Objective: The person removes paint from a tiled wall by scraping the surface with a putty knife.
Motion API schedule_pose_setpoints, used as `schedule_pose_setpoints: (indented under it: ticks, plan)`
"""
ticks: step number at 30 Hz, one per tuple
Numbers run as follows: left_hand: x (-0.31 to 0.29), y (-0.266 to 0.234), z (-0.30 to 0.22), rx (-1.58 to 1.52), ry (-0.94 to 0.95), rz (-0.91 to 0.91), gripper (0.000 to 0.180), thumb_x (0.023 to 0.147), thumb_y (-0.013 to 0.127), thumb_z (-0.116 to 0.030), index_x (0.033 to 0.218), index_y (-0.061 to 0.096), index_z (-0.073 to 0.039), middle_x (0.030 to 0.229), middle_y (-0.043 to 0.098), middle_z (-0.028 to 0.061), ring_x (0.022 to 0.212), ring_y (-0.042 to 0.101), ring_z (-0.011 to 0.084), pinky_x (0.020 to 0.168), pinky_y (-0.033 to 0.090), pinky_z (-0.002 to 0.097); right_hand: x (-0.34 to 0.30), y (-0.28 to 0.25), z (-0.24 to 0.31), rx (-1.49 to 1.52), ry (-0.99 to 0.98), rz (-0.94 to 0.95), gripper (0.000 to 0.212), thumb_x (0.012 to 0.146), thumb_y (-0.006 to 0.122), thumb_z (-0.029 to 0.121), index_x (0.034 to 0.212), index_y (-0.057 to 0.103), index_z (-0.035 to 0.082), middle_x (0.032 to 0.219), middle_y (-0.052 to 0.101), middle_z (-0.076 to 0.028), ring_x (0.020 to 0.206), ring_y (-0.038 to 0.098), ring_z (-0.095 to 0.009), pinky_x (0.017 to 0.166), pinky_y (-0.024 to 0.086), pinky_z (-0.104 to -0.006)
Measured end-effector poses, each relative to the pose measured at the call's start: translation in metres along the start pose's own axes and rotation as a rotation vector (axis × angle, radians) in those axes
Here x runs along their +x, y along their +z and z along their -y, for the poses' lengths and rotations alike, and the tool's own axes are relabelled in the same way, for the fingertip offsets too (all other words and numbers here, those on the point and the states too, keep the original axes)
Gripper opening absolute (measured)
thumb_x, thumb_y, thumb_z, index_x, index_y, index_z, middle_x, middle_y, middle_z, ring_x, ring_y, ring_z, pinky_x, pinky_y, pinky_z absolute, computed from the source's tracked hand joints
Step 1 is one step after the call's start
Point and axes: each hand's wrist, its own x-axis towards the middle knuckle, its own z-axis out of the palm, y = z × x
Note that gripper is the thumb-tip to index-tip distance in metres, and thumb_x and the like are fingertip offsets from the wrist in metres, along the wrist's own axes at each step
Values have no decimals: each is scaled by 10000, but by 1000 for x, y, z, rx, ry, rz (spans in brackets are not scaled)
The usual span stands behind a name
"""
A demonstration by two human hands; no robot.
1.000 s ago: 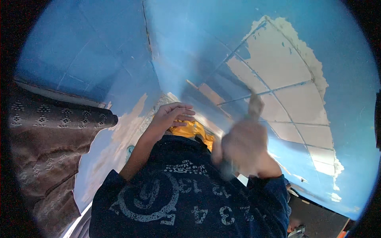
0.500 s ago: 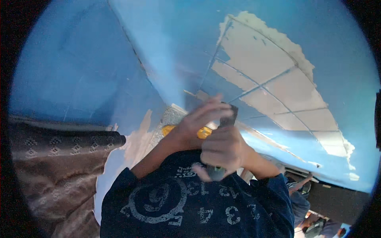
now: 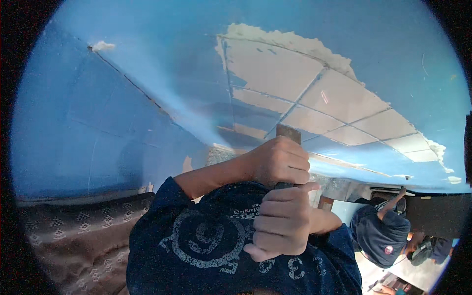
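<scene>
A dark, flat-ended tool [image 3: 289,132] stands nearly upright in front of my chest, its squared tip pointing up. My left hand [image 3: 281,161] is closed round it just below the tip. Directly beneath, my right hand [image 3: 281,223] is wrapped round its lower part, the two hands almost touching. Most of the tool is hidden by my fingers, so its exact kind cannot be told. Beyond the hands stretches a blue painted surface [image 3: 162,64] with a large pale patch [image 3: 275,64] where the paint is off, crossed by dark grid lines.
Brown patterned cloth [image 3: 83,236] hangs or lies at the lower left. Another person in a dark shirt [image 3: 378,233] is at the lower right, one arm raised, beside a dark brown panel [image 3: 437,214]. A long cracked seam [image 3: 132,83] runs across the blue surface at the left.
My left hand, blurred with its fingers stretched beside the tool before, has closed round it above my right hand. The view has turned, and a yellow thing behind my hands is no longer visible.
</scene>
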Motion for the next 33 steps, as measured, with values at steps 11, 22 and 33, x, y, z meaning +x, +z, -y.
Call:
schedule_pose_setpoints:
  ticks: [11,22,33]
  plan:
    - [-13,1,32,20,133,-49,268,527,653,-27,524,387,-64,531,358,20,437,432,181,373,343,301,-9,5,-32,-188,-131,36,269,626,647,174,488,420,132,488,364,28,401,390,-132,359,299,-280]
    - [-25,2,34,36,11,-57,164,538,613,-115,575,458,-76,555,418,18,470,464,182,397,372,303,-11,11,-32,-161,-30,-17,144,608,645,164,538,525,124,508,412,16,415,420,-153,350,326,-296]
    - [-16,-1,27,66,161,-22,163,561,594,-155,568,455,-71,560,403,23,468,451,199,396,354,312,-12,11,-19,-200,-45,65,289,649,653,175,478,427,118,494,408,2,422,436,-170,390,347,-298]
